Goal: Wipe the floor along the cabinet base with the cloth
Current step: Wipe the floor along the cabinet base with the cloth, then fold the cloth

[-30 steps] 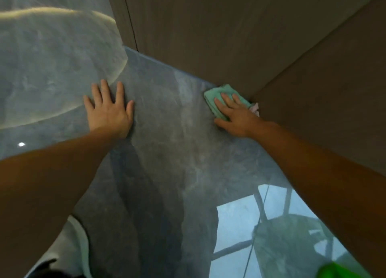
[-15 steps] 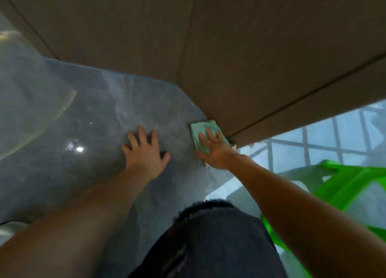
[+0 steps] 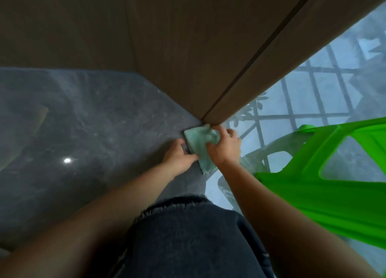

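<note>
Mid-frame, both hands grip the cloth (image 3: 197, 144) on the floor (image 3: 94, 121) at the cabinet (image 3: 188, 48) corner: left hand (image 3: 180, 158) pinching its edge, right hand (image 3: 224, 148) clutching the top.

Two hands (image 3: 180, 157) (image 3: 224, 147), one cloth (image 3: 197, 141), one stool (image 3: 325, 173)

1. The cabinet (image 3: 188, 54) corner stands just beyond the hands and blocks the way forward.
2. A green plastic chair (image 3: 325, 186) crowds the right side.
3. The grey floor (image 3: 79, 121) to the left lies open.
</note>
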{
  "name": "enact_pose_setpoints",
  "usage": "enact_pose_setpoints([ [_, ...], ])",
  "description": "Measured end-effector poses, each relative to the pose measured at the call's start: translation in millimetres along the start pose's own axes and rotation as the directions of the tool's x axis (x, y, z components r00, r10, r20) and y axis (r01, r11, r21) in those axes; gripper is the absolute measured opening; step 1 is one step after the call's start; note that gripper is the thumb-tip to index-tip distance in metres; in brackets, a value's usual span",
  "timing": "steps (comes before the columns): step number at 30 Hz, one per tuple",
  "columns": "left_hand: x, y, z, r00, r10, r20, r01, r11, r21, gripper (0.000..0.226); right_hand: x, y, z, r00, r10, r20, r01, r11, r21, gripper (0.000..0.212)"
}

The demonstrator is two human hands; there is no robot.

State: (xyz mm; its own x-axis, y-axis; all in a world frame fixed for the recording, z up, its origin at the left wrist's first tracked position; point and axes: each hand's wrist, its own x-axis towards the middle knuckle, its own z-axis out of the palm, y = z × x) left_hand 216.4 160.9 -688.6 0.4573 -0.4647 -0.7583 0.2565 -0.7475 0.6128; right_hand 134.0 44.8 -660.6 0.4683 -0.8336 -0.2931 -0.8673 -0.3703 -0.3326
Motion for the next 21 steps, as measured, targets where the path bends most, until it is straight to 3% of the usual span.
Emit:
enact_pose_setpoints([
  [2,4,-5,0,1.0,-0.009,-0.016,0.007,0.989,-0.148,0.06,-7,1,16,0.975,0.169,0.148,-0.174,0.984,0.027,0.058],
  [4,5,-7,-4,1.0,-0.007,-0.012,0.004,0.96,-0.281,0.055,-13,-2,24,0.914,0.303,0.272,-0.373,0.89,0.261,0.053],
  [6,-2,-9,-9,1.0,-0.028,0.014,0.031,0.939,-0.342,0.045,-22,-5,17,0.817,0.352,0.456,-0.562,0.663,0.495,0.044],
  [8,-22,-11,-17,0.995,-0.072,0.069,0.09,0.941,-0.325,0.032,-39,-10,0,0.747,0.29,0.598,-0.656,0.462,0.596,0.03],
  [11,-74,-4,-33,0.985,-0.115,0.128,0.153,0.928,-0.341,0.027,-76,-24,-51,0.692,0.161,0.704,-0.715,0.291,0.636,0.034],
  [15,-179,48,-43,0.982,-0.116,0.148,0.17,0.888,-0.427,0.02,-142,-45,-150,0.659,-0.006,0.752,-0.732,0.229,0.642,0.044],
  [21,-358,165,0,0.973,-0.119,0.199,0.208,0.827,-0.522,0.012,-238,-43,-337,0.732,0.151,0.665,-0.672,-0.002,0.74,0.04],
])
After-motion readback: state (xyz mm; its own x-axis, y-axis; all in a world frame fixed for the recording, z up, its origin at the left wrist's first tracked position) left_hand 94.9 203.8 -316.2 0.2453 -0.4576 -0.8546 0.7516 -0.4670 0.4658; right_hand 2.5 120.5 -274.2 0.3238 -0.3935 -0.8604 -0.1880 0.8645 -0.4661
